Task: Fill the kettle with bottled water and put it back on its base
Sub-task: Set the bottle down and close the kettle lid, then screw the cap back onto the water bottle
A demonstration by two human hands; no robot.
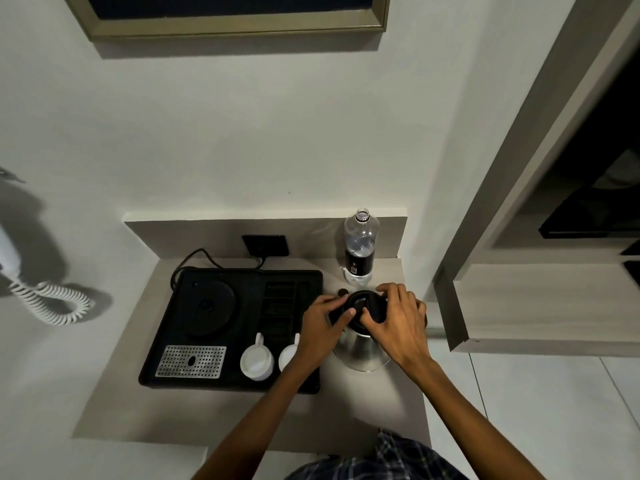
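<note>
A steel kettle [360, 351] with a black lid [362, 303] stands on the counter, right of the black tray [173, 341]. My left hand [320, 323] grips the lid's left side with the thumb on top. My right hand [398, 317] lies over the lid's right side, fingers curled around it. The round black kettle base [207, 306] sits bare at the tray's back left. An uncapped plastic water bottle [360, 247] with a black label stands upright just behind the kettle, partly filled. A small dark bottle cap [343, 292] lies on the counter beside it.
Two white cups [257, 362] sit upside-down at the tray's front, next to a perforated metal drip grate [190, 362]. A power cord [197, 256] runs to a wall socket [265, 244]. A wooden cabinet [540, 306] juts out at right; a corded handset [10, 258] hangs at left.
</note>
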